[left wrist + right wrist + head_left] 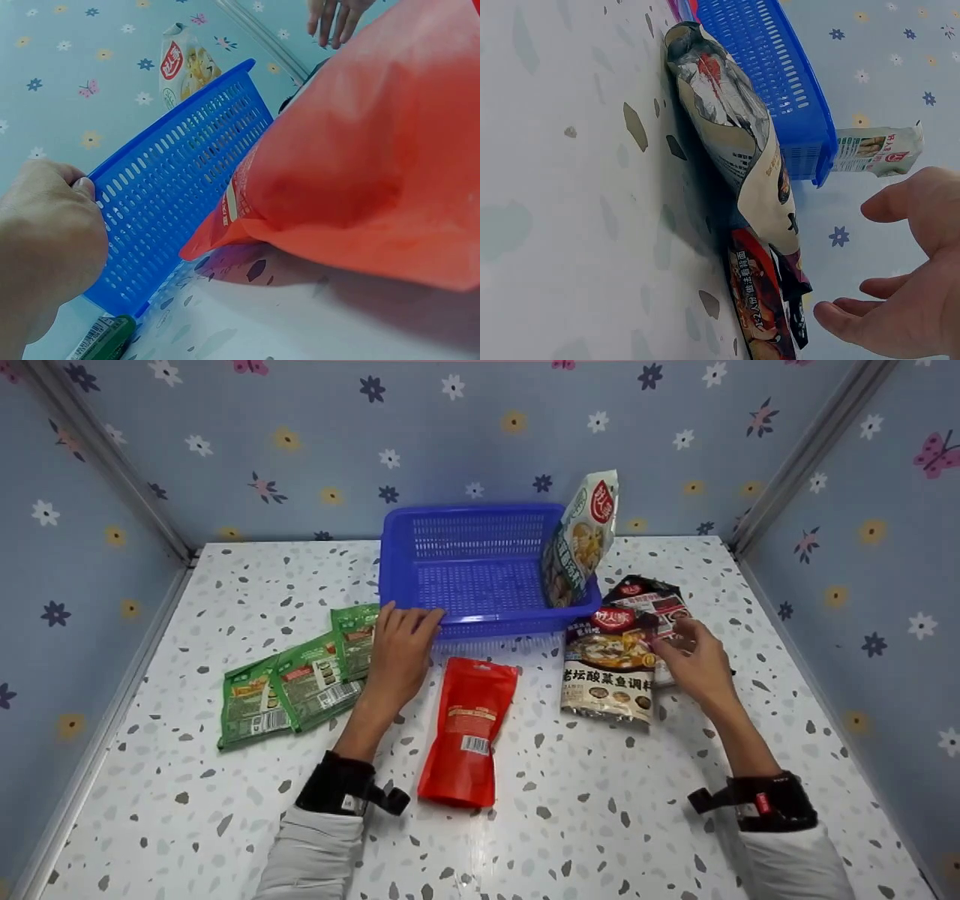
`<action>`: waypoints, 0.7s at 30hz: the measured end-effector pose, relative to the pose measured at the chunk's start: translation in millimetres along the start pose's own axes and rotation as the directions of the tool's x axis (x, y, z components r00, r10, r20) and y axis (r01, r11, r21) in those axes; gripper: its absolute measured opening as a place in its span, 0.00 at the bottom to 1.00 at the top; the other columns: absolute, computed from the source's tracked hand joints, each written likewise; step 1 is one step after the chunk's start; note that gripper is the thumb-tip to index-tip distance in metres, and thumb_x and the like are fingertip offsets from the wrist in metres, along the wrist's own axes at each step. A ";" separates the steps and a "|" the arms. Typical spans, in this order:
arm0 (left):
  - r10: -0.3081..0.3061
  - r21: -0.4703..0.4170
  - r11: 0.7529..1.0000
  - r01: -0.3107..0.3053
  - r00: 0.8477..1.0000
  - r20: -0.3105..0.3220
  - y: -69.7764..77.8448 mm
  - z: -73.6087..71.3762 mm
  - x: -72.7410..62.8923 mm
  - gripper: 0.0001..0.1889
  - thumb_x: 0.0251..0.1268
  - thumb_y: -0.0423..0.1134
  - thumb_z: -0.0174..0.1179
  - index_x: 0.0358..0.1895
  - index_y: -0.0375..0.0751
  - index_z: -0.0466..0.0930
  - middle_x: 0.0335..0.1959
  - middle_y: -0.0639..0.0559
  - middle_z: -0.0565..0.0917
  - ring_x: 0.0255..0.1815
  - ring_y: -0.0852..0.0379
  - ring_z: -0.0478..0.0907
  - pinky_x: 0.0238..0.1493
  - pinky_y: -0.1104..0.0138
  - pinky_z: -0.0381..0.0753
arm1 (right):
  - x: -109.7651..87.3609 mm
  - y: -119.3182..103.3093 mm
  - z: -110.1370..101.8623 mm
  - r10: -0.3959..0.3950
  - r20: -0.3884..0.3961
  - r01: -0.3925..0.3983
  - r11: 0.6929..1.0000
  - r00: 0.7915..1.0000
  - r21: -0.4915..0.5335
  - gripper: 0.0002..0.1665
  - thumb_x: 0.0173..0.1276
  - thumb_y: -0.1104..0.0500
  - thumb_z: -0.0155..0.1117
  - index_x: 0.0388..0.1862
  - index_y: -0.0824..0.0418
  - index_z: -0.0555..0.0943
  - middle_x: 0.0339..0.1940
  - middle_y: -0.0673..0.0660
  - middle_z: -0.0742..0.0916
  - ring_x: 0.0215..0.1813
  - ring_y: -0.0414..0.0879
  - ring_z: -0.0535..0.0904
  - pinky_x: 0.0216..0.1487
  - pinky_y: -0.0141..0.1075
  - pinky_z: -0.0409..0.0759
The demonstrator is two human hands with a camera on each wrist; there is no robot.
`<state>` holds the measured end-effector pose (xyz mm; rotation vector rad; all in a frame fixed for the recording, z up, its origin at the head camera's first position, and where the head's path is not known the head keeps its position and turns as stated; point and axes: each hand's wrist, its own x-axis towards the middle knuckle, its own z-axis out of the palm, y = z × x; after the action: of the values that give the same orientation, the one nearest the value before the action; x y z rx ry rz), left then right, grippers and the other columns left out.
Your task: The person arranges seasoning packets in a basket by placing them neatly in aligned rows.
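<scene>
My left hand [401, 660] grips the front left corner of a blue plastic basket [495, 620]; the left wrist view shows the thumb pressed at its rim [174, 120]. A pale seasoning pouch [585, 536] stands tilted inside the basket's right end, its top above the rim. My right hand [697, 660] hovers over two overlapping pouches at the basket's right front. One is a black and cream fish seasoning pouch [609, 679]; the other, partly hidden behind it, is a black, white and red pouch [654, 601]. In the right wrist view the hand [915, 277] is apart from both, fingers loosely bent.
A red pouch [466, 735] lies in front of the basket, between the forearms. Several green packets [315, 682] overlap on the speckled table [247, 825] to the left, beside the left hand. Flower-patterned walls [480, 450] enclose the back and sides.
</scene>
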<state>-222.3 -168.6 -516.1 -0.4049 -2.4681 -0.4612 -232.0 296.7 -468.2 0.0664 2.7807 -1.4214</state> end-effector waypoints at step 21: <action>-0.005 -0.010 1.000 0.005 1.000 0.019 -1.1 -0.4 0.6 0.16 0.89 0.37 0.58 0.70 0.41 0.86 0.56 0.39 0.91 0.59 0.37 0.84 0.86 0.37 0.70 | 52.5 -8.9 -0.2 0.285 0.150 -0.296 0.953 0.947 0.061 0.41 0.84 0.45 0.66 0.82 0.71 0.71 0.51 0.57 0.89 0.39 0.39 0.87 0.47 0.33 0.91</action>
<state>-223.0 -169.6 -515.7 -0.4092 -2.4868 -0.4745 -284.9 293.2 -462.8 0.3493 2.4744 -1.4047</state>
